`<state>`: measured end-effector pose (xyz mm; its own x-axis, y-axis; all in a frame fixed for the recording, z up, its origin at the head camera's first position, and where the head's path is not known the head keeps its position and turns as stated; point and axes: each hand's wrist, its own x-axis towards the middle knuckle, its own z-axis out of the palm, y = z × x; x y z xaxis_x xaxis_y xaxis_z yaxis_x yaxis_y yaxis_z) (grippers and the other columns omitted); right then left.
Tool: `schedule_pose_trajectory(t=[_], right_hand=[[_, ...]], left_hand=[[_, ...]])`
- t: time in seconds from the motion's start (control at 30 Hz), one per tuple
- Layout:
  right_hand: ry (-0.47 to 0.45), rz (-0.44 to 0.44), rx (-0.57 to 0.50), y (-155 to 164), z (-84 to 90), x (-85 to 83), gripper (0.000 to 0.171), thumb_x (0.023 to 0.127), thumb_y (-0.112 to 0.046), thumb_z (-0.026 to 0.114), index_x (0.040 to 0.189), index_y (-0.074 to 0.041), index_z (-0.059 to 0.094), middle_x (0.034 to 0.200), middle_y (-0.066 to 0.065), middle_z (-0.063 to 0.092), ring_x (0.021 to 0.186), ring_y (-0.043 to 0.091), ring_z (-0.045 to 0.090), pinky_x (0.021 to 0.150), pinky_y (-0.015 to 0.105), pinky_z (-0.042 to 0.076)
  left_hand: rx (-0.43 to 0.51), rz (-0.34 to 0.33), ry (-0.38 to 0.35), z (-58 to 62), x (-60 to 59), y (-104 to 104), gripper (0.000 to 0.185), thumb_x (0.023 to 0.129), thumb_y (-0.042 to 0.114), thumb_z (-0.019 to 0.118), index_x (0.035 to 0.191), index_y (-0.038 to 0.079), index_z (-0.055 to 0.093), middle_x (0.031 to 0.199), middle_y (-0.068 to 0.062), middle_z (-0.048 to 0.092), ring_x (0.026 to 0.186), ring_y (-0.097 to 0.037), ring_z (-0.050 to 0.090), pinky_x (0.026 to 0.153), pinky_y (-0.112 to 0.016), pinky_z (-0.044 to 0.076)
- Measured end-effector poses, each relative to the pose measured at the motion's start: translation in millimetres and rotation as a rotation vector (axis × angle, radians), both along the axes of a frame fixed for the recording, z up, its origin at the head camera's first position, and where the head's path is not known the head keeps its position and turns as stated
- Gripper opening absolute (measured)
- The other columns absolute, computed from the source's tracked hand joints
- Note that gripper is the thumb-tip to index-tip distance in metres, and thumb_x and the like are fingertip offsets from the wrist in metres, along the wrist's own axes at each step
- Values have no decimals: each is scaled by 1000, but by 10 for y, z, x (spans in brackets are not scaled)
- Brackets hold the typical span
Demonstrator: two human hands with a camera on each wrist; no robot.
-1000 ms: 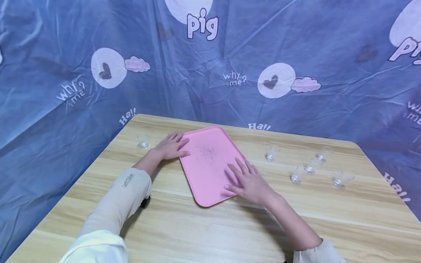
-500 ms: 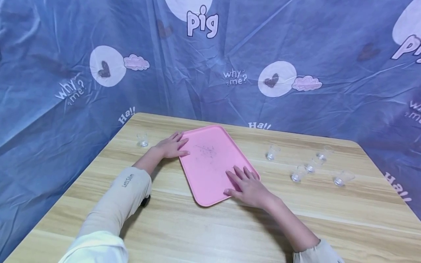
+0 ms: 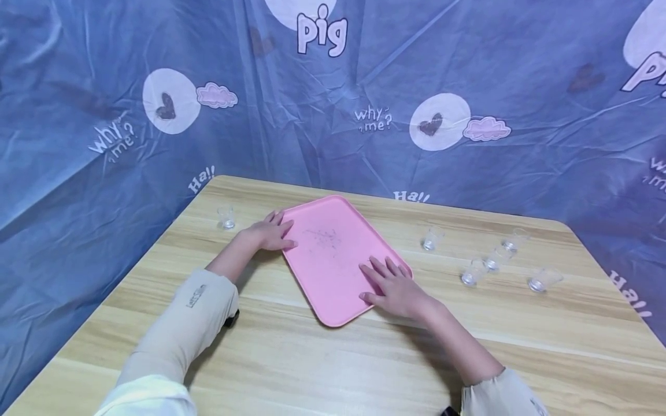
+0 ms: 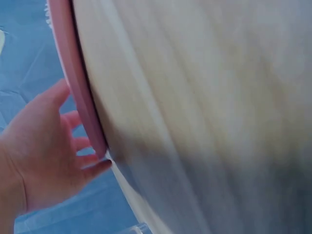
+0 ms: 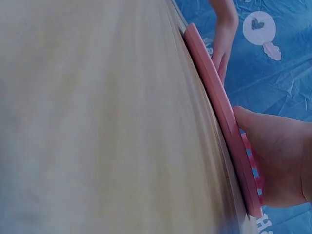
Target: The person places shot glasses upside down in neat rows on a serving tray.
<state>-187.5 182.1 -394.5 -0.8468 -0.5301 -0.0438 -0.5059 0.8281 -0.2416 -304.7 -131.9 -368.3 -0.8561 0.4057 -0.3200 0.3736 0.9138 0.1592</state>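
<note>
Slightly turned, one tray (image 3: 325, 271) touches two spread grips (image 3: 267, 234) (image 3: 399, 293) among six clear cups (image 3: 472, 274).

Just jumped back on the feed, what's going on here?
A person's left hand touches the far-left corner of a pink tray, and the right hand its near-right corner. The tray lies at an angle on a wooden table. One clear cup is off to the left and five more cups to the right; none is on the tray.
</note>
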Motion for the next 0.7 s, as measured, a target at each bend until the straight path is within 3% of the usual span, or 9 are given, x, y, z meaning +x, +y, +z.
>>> schedule_pose_trajectory(t=[0.23, 0.47, 0.6, 0.7], right_hand=[[-31, -2, 10, 20, 34, -187, 63, 92, -44, 47, 143, -9, 33, 147, 17, 23, 131, 46, 13, 102, 60, 10], [-51, -27, 8, -15, 44, -402, 62, 93, -42, 45, 143, -8, 31, 147, 17, 22, 130, 46, 12, 101, 61, 9], [-65, -56, 16, -49, 36, -536, 64, 93, -43, 44, 144, -8, 28, 148, 17, 19, 130, 47, 10, 102, 61, 8], [-65, -71, 22, -84, 38, -625, 63, 94, -42, 42, 144, -8, 27, 148, 17, 18, 130, 49, 10, 101, 61, 8]], left_hand=[[-107, 63, 2, 81, 182, 95, 71, 94, 46, 41, 144, -1, 21, 145, -32, 4, 130, -48, 9, 102, -53, 21], [-202, 189, 15, 127, 376, 258, 74, 92, 48, 44, 140, -6, 27, 139, -39, 15, 123, -51, 24, 99, -50, 30], [-260, 236, 28, 166, 523, 364, 76, 91, 52, 45, 138, -7, 32, 137, -39, 22, 123, -50, 29, 100, -50, 28], [-306, 259, 44, 178, 616, 420, 77, 89, 55, 45, 135, -6, 39, 134, -35, 32, 121, -45, 35, 95, -48, 34]])
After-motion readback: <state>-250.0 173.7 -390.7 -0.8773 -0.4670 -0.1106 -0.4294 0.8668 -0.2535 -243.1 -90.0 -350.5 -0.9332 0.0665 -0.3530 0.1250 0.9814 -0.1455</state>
